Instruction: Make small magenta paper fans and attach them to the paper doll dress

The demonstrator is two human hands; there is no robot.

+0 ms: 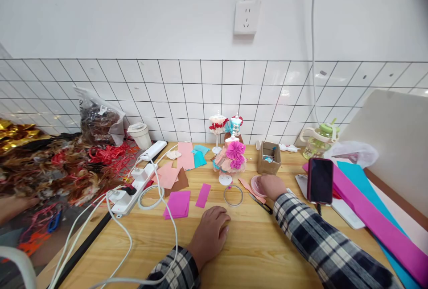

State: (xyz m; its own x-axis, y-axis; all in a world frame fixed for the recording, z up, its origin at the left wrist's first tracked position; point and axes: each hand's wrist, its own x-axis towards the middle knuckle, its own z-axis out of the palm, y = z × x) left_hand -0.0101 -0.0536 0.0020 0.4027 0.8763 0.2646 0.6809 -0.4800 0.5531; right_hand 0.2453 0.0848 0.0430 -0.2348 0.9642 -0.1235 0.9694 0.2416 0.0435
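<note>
Right hand (272,186) fingers seemingly touch pink dish (257,186).

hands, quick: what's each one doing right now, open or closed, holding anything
Left hand: loosely curled, palm down on the table, holding nothing.
Right hand: on the small pink dish; grip cannot be told.

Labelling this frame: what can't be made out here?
Head view:
- right hand: fingers hidden behind its back; its hold on the pink dish unclear.
- left hand: palm down on table, underside hidden.
- cardboard box: contents too small.
- phone: screen dark.
</note>
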